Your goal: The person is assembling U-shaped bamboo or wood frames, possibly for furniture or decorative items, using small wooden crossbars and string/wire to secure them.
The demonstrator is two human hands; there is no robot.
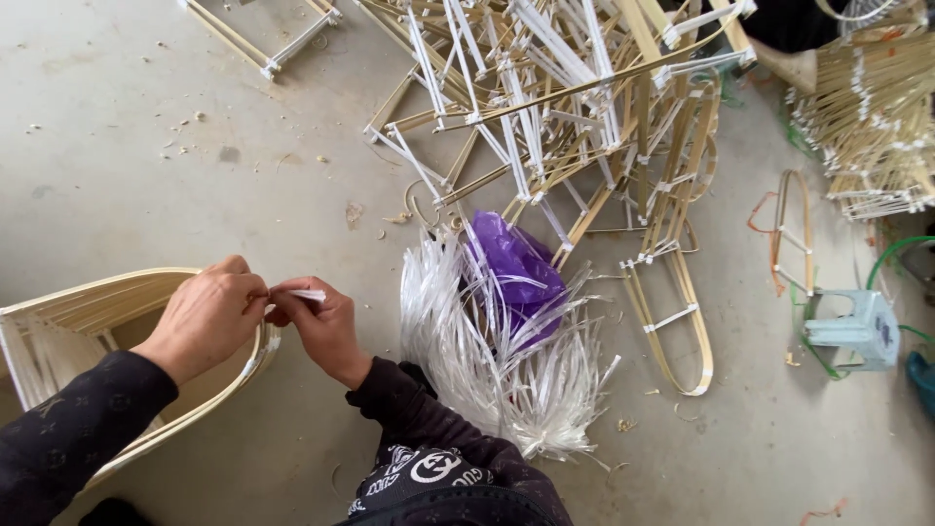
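Note:
A curved bamboo-strip frame point(93, 302) lies at the lower left on the concrete floor. My left hand point(209, 314) rests on its rounded end, fingers pinched at the rim. My right hand point(321, 321) pinches a short white plastic strip point(308, 293) against the same spot, touching the left hand's fingertips. Both arms wear dark patterned sleeves. Right of my hands sits a bundle of white plastic strips point(497, 360) with a purple plastic bag point(516, 268) on top.
A large pile of bamboo frames tied with white strips point(555, 107) fills the upper middle. Another bamboo frame point(268, 39) lies at top left, more bundles point(877, 117) at top right. A small pale blue stool point(857, 331) stands at right. Shavings dot the floor.

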